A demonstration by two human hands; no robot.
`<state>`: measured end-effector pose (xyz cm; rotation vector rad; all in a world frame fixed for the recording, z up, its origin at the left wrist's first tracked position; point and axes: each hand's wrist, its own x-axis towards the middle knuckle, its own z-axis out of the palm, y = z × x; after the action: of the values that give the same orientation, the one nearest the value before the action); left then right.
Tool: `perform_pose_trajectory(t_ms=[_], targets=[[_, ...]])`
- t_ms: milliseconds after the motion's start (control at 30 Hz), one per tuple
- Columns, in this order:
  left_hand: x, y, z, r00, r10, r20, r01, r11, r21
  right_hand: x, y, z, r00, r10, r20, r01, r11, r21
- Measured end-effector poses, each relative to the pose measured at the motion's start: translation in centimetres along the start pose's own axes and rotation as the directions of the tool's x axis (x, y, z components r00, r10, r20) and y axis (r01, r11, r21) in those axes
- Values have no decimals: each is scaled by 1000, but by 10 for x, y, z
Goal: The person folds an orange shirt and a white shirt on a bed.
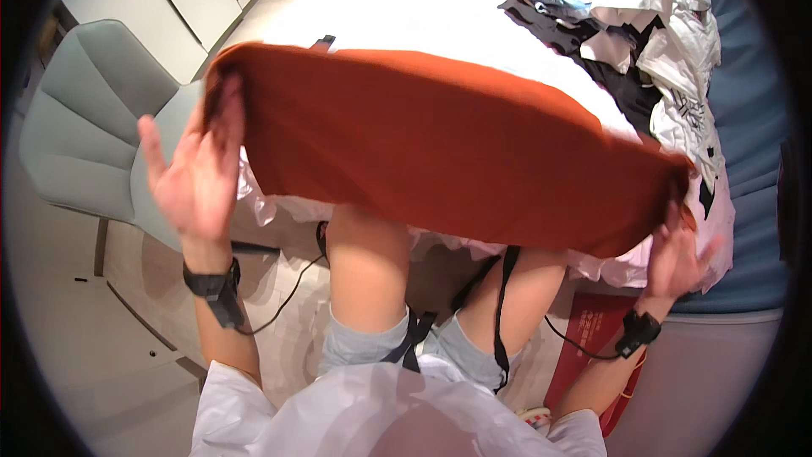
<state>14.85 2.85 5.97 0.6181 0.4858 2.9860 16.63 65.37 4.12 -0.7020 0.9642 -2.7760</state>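
a: what's each hand on?
b: the left hand point(199, 173) pinches one end of the rust-orange cloth point(440, 144), fingers closed on its edge; the right hand point(681, 254) grips the other end.
a: how does the cloth lie?
b: stretched between them, its long axis left to right, held over the white bed point(406, 8). a clothes pile point(634, 34) lies beyond, a pale green chair point(85, 127) to the left.

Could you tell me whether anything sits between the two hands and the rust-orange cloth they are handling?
Nothing visible does. The left hand already grips one end of the rust-orange cloth and the right hand pinches the other end, so the cloth hangs stretched between them above the white bed.
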Motion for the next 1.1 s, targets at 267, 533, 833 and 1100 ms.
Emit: perform_pose_trajectory(t_ms=[267,533,833,1100], targets=[[74,-17,-72,862,-152,-484,308,915,261,79,65,-45,717,64,-694,-475,773,-420],[78,14,-68,932,134,-338,334,49,941,93,56,-64,797,-40,-603,-508,496,-704],[81,12,-79,862,232,-451,484,-112,868,129,53,-77,737,42,-674,-635,385,-670],[114,18,-90,856,126,-501,507,-14,862,158,70,-98,742,150,-653,-611,551,-568]])
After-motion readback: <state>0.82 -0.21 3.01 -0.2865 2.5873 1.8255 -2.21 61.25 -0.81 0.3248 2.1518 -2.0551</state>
